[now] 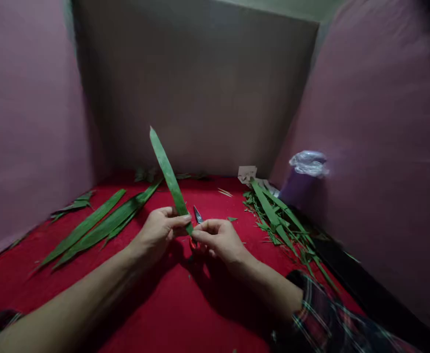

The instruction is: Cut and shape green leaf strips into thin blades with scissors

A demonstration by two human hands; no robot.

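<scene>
My left hand pinches the lower end of a long green leaf strip, which rises tilted up and to the left. My right hand is closed beside it, fingertips meeting the strip's base, and it also holds small scissors. The scissors' dark blade tip pokes up between the two hands, and a bit of red handle shows below. Both hands hover just above the red cloth.
Long green leaves lie on the cloth at the left. A pile of cut strips and scraps lies at the right, near a purple container with a plastic-wrapped top. A small white tag sits at the back. Purple walls stand on both sides.
</scene>
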